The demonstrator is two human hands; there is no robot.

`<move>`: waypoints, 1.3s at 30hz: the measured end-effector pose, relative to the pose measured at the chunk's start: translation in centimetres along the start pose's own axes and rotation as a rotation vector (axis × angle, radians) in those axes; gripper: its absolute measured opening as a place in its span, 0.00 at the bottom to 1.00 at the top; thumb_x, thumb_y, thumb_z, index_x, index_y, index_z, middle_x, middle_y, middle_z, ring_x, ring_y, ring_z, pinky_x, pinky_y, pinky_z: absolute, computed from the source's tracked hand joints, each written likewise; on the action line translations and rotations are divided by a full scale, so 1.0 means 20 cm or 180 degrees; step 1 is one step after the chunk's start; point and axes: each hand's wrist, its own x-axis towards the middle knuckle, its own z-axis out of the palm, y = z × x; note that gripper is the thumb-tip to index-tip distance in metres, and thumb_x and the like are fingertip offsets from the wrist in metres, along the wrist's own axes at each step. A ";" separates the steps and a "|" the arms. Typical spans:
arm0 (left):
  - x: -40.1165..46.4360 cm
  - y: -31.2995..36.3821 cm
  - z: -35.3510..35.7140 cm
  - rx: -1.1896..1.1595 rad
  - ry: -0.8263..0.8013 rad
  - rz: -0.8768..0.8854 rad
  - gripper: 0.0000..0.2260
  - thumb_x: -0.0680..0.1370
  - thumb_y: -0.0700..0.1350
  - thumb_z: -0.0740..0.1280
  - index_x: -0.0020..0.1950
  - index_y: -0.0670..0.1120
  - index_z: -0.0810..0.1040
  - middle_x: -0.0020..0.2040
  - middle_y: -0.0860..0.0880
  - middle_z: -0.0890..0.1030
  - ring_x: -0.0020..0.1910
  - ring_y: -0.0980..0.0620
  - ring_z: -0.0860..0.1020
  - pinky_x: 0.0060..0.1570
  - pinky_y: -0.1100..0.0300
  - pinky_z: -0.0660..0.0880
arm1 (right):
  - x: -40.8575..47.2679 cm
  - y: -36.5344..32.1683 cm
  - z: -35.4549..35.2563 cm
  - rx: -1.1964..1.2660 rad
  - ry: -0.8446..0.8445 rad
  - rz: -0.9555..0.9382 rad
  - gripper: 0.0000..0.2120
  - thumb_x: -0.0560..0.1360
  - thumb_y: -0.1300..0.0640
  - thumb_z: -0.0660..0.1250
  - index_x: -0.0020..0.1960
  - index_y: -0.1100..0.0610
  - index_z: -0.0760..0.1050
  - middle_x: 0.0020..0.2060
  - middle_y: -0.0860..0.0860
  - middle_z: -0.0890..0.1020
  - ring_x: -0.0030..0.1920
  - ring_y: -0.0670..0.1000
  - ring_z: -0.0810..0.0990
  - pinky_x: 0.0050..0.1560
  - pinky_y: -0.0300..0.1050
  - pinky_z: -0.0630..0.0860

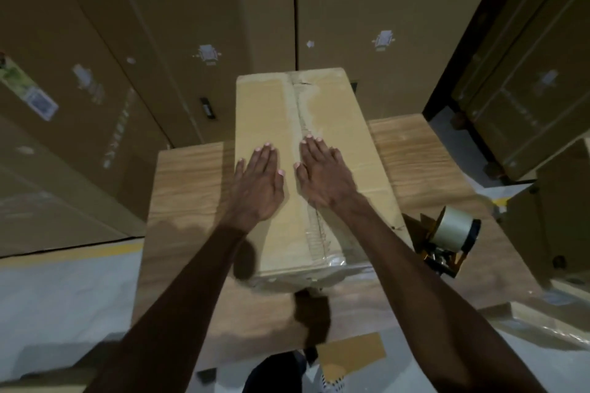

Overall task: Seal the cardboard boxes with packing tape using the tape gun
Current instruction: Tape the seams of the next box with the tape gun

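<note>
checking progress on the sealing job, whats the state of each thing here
cardboard box: flaps closed, clear tape along the centre seam
left hand: flat, pressing on box top
right hand: flat, pressing on the seam
tape gun: unheld, on the table, roll loaded

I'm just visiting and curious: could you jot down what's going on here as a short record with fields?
Worker: a person, bare hands
Left hand: flat on the box top, left of the seam
Right hand: flat on the box top, on the seam
Cardboard box: closed, clear tape along the middle seam
Tape gun: lying on the wooden table, right of the box
Background: stacked large cartons
</note>
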 end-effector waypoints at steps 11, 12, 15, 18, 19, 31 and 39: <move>-0.03 0.04 -0.01 -0.0029 -0.0025 -0.0153 0.26 0.86 0.51 0.47 0.83 0.42 0.50 0.83 0.46 0.49 0.82 0.47 0.48 0.78 0.45 0.46 | -0.46 -0.04 0.04 0.0038 -0.0072 -0.0052 0.30 0.84 0.48 0.47 0.82 0.59 0.51 0.82 0.53 0.51 0.82 0.51 0.49 0.79 0.55 0.43; -0.06 0.05 0.00 -0.0049 -0.0061 -0.0171 0.26 0.86 0.51 0.46 0.83 0.42 0.49 0.83 0.46 0.48 0.82 0.47 0.47 0.78 0.45 0.45 | -0.46 -0.04 0.04 0.0020 -0.0056 -0.0064 0.30 0.84 0.48 0.47 0.82 0.59 0.51 0.82 0.53 0.51 0.82 0.52 0.49 0.80 0.56 0.44; -0.21 0.10 0.04 -0.0061 -0.0130 -0.0113 0.27 0.86 0.53 0.46 0.83 0.43 0.47 0.83 0.47 0.46 0.82 0.49 0.45 0.78 0.47 0.43 | -0.46 -0.04 0.05 -0.0004 -0.0086 -0.0096 0.30 0.85 0.47 0.45 0.82 0.60 0.49 0.82 0.53 0.50 0.82 0.52 0.48 0.80 0.56 0.44; -0.27 0.11 0.06 -0.0017 -0.0072 -0.0098 0.27 0.86 0.53 0.46 0.83 0.44 0.46 0.83 0.49 0.46 0.82 0.51 0.44 0.78 0.47 0.42 | -0.47 -0.05 0.05 0.0007 -0.0110 -0.0048 0.30 0.85 0.47 0.44 0.83 0.60 0.47 0.83 0.53 0.48 0.82 0.52 0.46 0.80 0.58 0.44; -0.26 0.11 0.05 -0.0002 -0.0074 -0.0102 0.27 0.86 0.54 0.46 0.83 0.45 0.46 0.83 0.49 0.45 0.82 0.51 0.44 0.78 0.48 0.42 | -0.47 -0.05 0.05 -0.0004 -0.0129 -0.0037 0.30 0.85 0.47 0.44 0.83 0.60 0.47 0.83 0.53 0.48 0.82 0.52 0.46 0.80 0.58 0.44; -0.31 0.11 0.04 -0.0067 -0.0025 -0.0007 0.28 0.86 0.55 0.47 0.83 0.44 0.49 0.83 0.47 0.48 0.82 0.49 0.46 0.78 0.46 0.44 | -0.89 -0.01 0.06 -0.0265 -0.0208 -0.0442 0.46 0.78 0.28 0.44 0.82 0.59 0.38 0.82 0.56 0.41 0.81 0.54 0.39 0.80 0.55 0.38; -0.76 0.16 0.09 0.0016 0.0130 0.0521 0.40 0.80 0.71 0.46 0.83 0.46 0.46 0.83 0.48 0.46 0.82 0.51 0.46 0.78 0.53 0.42 | -0.91 0.17 0.07 -0.0754 0.0132 -0.0590 0.51 0.76 0.39 0.70 0.82 0.58 0.42 0.82 0.55 0.44 0.82 0.54 0.44 0.81 0.54 0.44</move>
